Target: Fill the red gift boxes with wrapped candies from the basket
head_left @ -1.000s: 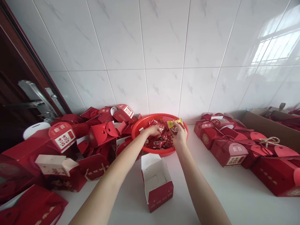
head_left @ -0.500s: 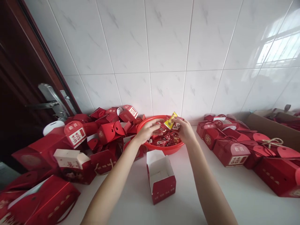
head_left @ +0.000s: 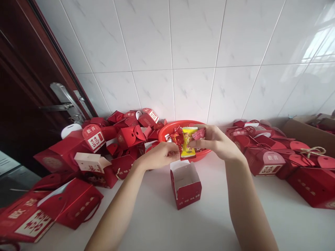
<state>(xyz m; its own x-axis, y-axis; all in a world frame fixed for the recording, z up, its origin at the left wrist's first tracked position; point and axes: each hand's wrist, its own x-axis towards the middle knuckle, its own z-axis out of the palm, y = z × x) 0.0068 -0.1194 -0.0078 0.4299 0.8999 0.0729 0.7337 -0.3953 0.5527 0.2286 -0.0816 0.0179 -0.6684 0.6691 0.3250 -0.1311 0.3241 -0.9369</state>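
Note:
My right hand (head_left: 220, 142) grips a yellow-wrapped candy (head_left: 188, 142) between thumb and fingers, with a pink-red wrapper (head_left: 199, 134) also tucked in the fingers. Close by on the left, my left hand (head_left: 160, 155) has its fingers drawn together beside red wrappers; what it holds is hidden. Both hands are over the near side of a red plastic basket (head_left: 180, 122) of wrapped candies (head_left: 176, 136). Just below the hands stands an open red box (head_left: 187, 195) with a white inside; its visible floor is bare.
Red gift boxes (head_left: 129, 136) are heaped on the left, and one with a cord handle (head_left: 73, 204) lies nearer me. More closed red boxes (head_left: 265, 161) stand on the right before a cardboard carton (head_left: 300, 129). A tiled wall (head_left: 193, 94) rises behind the white table (head_left: 157, 223).
Both hands have come nearer me, from inside the basket to its near rim above the open box. The yellow candy has come along in my right hand. The view has shifted slightly.

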